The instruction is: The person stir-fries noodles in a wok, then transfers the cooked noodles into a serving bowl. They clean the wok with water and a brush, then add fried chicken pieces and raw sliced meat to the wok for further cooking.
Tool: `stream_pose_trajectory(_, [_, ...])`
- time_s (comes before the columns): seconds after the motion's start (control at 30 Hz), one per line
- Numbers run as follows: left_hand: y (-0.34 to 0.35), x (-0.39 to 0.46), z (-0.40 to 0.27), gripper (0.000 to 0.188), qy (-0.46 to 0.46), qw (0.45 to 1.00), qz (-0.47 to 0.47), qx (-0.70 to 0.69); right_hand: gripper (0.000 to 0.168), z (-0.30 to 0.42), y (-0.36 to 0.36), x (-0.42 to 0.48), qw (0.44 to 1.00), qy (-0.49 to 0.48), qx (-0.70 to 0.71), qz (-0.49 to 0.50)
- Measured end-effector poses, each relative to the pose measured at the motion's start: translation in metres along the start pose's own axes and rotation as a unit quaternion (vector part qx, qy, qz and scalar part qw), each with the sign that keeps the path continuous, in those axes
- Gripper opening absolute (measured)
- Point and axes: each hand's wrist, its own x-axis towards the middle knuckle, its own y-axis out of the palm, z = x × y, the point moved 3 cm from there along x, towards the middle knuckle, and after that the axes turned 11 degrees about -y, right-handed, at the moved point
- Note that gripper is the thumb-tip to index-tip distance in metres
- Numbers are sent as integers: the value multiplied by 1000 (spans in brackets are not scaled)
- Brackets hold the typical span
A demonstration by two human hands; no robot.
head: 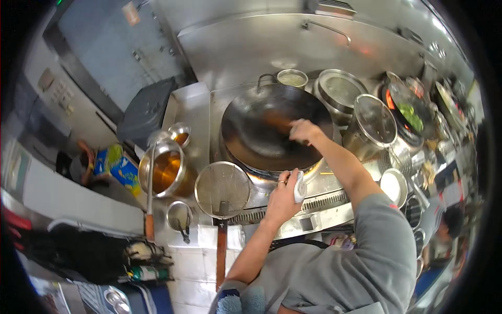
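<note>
A large black wok [259,133] sits over a lit burner. My left hand [283,200], with a ring on one finger, grips a folded white cloth [300,187] at the wok's near rim. Inside the wok's right half is my right hand [305,131], its fingers bent; a blurred brown patch lies just left of them, and I cannot tell whether it is a held tool or a reflection. A round wire-mesh strainer [222,189] with a wooden handle lies left of my left hand.
A metal pot of amber liquid [166,168] stands at left, beside a small bowl [180,134]. Behind and right are a lidded-looking pot [342,89], a tall pot with a strainer [375,119] and another wok holding greens [410,116]. People are partly visible at both sides.
</note>
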Motion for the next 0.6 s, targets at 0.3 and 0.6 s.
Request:
stream_pose_trajectory(0.3, [8,-1,-8,68,31,998,-24,-44,30,-54,-115,-33,919,1,-211,-333])
stream_pose_trajectory(0.6, [12,-1,-9,68,10,1000,-21,-15,62,35,-28,-73,932,-91,224,269])
